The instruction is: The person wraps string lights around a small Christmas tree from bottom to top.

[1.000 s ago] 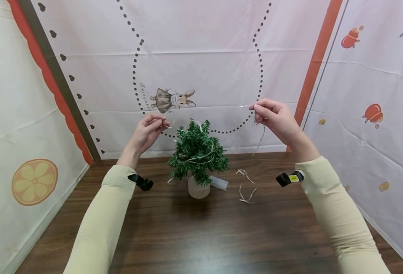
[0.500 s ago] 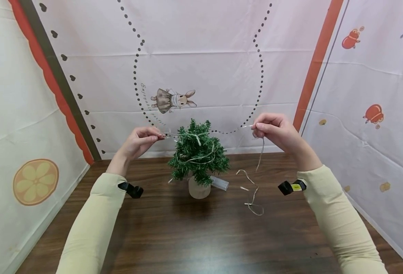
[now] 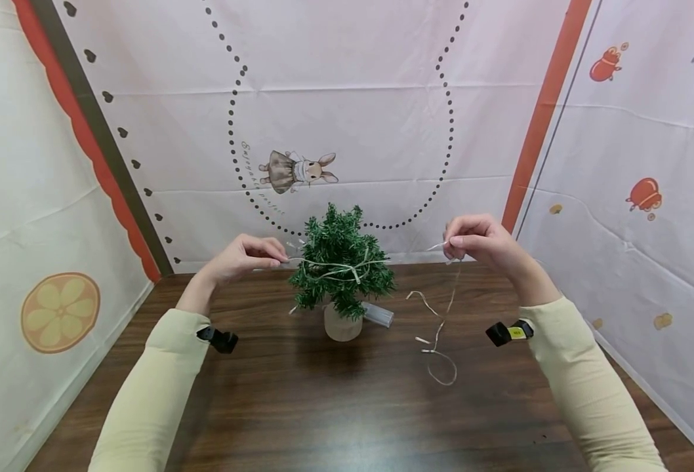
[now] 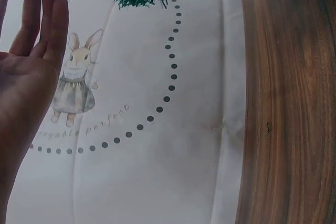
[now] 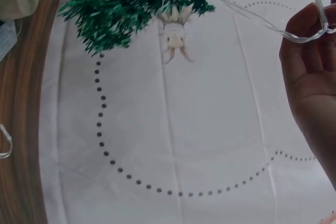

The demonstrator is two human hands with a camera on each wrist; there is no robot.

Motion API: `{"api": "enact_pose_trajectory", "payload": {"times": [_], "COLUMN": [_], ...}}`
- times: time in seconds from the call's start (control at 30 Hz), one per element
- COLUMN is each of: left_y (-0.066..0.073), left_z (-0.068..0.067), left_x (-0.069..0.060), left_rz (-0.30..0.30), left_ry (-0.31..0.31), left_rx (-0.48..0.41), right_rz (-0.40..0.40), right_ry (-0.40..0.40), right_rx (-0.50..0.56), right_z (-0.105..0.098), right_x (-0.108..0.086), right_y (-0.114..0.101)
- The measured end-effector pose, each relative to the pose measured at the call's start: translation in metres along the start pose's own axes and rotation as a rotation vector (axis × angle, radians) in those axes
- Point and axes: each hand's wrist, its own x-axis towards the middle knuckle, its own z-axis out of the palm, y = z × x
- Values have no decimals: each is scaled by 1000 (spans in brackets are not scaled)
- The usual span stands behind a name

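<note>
A small green artificial Christmas tree [image 3: 340, 236] stands upright on its pale round base [image 3: 342, 325]. A thin string of fairy lights [image 3: 355, 273] crosses its front, roughly halfway up. Left of the tree, my left hand [image 3: 243, 257] pinches the wire between thumb and fingers. My right hand [image 3: 487, 246] pinches the string farther along, to the tree's right. From there, the rest of the wire hangs down to the table. The right wrist view shows the wire [image 5: 247, 15] running from the branches into the right hand [image 5: 315, 77]. Behind the tree, the string is hidden.
A clear battery box [image 3: 378, 315] lies on the brown wooden table [image 3: 300, 406], right of the base. Loose wire with small bulbs [image 3: 427, 351] curls on the table nearby. A printed white cloth [image 3: 347, 124] hangs behind, with more cloth at both sides.
Both hands have come down, and the left has also moved outward. The wire between them has dropped from near the treetop to across its middle. More loose wire lies on the table.
</note>
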Motion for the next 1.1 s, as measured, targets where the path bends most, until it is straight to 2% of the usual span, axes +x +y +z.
{"api": "enact_pose_trajectory", "payload": {"times": [0.17, 0.3, 0.5, 0.67, 0.87, 0.97, 1.1], "left_y": [1, 2, 5, 23, 42, 50, 67], "left_z": [10, 21, 39, 57, 69, 71, 76], "left_x": [0, 2, 5, 8, 11, 11, 16], "left_rz": [9, -44, -99, -129, -169, -161, -123], "left_ry": [-10, -1, 81, 154, 177, 193, 247], "left_rx": [139, 207, 246, 271, 303, 311, 332], "right_rz": [19, 36, 83, 112, 137, 166, 204], "right_ry": [59, 150, 306, 396, 460, 477, 488], "right_rx": [7, 35, 37, 37, -6, -39, -75], "right_z": [-8, -14, -24, -33, -42, -44, -44], "right_x": [-12, -22, -34, -41, -40, -39, -35], "right_y": [4, 5, 7, 10, 10, 8, 4]}}
